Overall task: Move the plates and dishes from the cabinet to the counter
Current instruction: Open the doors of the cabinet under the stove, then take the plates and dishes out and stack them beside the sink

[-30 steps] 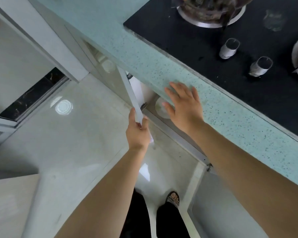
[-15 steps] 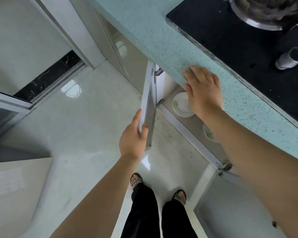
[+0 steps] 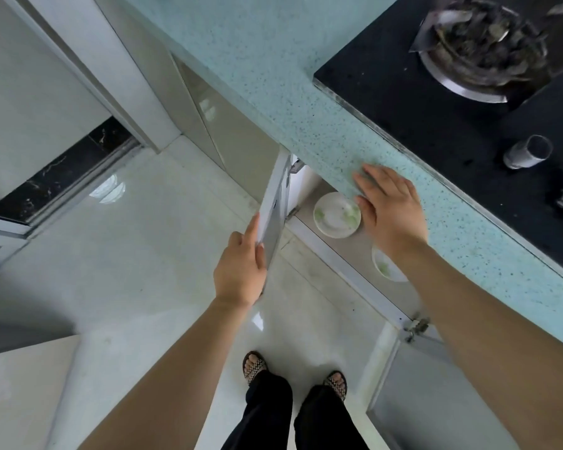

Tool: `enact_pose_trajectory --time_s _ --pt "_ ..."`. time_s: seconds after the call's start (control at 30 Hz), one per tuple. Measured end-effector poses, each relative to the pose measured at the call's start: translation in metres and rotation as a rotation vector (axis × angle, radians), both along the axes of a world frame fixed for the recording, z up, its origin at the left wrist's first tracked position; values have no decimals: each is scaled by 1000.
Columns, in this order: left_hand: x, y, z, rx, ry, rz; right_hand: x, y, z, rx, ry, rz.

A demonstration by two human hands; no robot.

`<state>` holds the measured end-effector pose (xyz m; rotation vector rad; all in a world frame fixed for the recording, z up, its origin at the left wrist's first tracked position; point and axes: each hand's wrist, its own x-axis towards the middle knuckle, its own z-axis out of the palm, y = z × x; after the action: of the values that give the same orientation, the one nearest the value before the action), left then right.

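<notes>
Right hand (image 3: 391,216) (flat on counter (image 3: 267,76)) just beside plate (image 3: 333,219)

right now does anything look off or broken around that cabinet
Nothing looks broken or spilled. The left hand holds the cabinet door open, the right hand rests on the counter edge, and two plates sit flat on the cabinet floor, one partly hidden by the right forearm.

You have one view only, from your head, looking steeply down past your arms to the floor (image 3: 137,254) and your feet. The counter (image 3: 306,102) edge runs diagonally at right, close under the lens; the open cabinet (image 3: 348,254) below looks partly hidden, perhaps foreshortened.
</notes>
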<state>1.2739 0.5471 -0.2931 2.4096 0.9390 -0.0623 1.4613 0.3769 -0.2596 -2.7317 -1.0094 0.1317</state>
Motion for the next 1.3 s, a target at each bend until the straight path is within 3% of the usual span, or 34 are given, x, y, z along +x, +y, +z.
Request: enact_pose_trajectory --time_s 0.17,0.53,0.87,0.97,1.13,1.3 --pt "6 48 -8 53 -47 96 0 1 -4 38 -30 -12" --pt "15 128 -9 100 -114 -25 2 3 -6 -21 -43 -31" --pt "15 151 -9 -37 -126 -163 -1 4 -4 -39 -23 -66" --pt "18 164 -3 -153 -83 -275 -8 4 4 -55 43 -92" --pt "28 171 16 18 -68 -538 -63 -1 26 3 117 -300" --pt "41 138 36 65 -100 -801 -127 -11 26 77 176 -444"
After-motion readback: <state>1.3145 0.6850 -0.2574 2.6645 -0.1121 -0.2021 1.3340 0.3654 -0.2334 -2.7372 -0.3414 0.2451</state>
